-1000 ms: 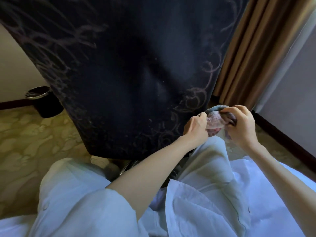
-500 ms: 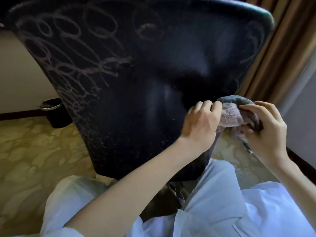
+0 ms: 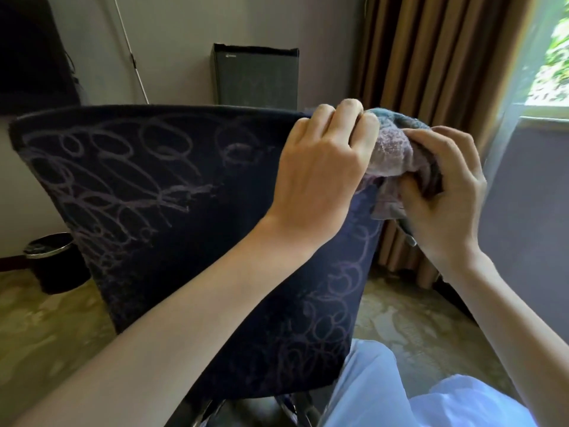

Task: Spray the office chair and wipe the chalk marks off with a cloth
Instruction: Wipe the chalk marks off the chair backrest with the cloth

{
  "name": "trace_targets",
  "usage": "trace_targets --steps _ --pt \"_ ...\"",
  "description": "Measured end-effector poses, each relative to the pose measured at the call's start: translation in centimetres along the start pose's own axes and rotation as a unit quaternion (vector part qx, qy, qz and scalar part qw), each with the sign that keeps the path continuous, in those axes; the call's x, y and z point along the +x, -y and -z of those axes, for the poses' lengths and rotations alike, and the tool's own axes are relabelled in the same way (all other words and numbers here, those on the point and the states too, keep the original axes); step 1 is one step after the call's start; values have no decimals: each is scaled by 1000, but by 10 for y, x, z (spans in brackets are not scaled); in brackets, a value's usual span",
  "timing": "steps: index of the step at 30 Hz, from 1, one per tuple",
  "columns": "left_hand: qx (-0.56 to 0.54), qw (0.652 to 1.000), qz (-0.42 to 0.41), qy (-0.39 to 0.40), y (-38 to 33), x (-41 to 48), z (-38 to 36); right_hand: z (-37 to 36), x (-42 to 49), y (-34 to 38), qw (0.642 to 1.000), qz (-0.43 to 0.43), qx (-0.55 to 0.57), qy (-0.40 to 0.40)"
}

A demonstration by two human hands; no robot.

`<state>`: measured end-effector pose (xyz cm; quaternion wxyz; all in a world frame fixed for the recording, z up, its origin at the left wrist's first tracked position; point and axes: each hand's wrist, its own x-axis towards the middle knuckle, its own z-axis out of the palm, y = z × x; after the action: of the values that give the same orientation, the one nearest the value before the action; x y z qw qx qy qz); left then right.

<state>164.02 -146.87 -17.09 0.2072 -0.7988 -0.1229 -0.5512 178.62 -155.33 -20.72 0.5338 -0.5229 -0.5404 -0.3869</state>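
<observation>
The left forearm reaches up and across the back of the office chair. The left hand sits knuckles-up at the top right corner of the backrest. Its fingers are curled tight against the left edge of the cloth; the fingertips are hidden behind the knuckles.

The right hand is just beside the chair's right edge, palm turned toward the left hand. Its fingers wrap over the bunched cloth and the thumb presses into the folds from below.

The cloth is stretched between the two hands, touching the upper right corner of the backrest. A loose flap hangs below the right hand.

Chalk marks, loops and scribbles, cover the left half of the backrest and run down its right side.

Half a second earlier, both hands held the cloth lower, against the right edge of the backrest at mid height. They are now at the top corner, and the grip on the cloth is unchanged.

A bin stands on the floor to the left; a curtain hangs behind the hands.
</observation>
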Motion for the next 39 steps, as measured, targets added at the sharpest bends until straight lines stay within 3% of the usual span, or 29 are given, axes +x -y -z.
trace_targets --steps 5,17,39 --pt "21 997 -70 -35 7 -13 -23 -12 -5 -17 998 4 -41 40" --pt "4 996 -84 -2 13 -56 -58 -23 -33 -35 997 -6 -57 45" --pt "-25 990 -121 72 -8 -142 -110 -43 -146 -67 985 -148 -34 86"
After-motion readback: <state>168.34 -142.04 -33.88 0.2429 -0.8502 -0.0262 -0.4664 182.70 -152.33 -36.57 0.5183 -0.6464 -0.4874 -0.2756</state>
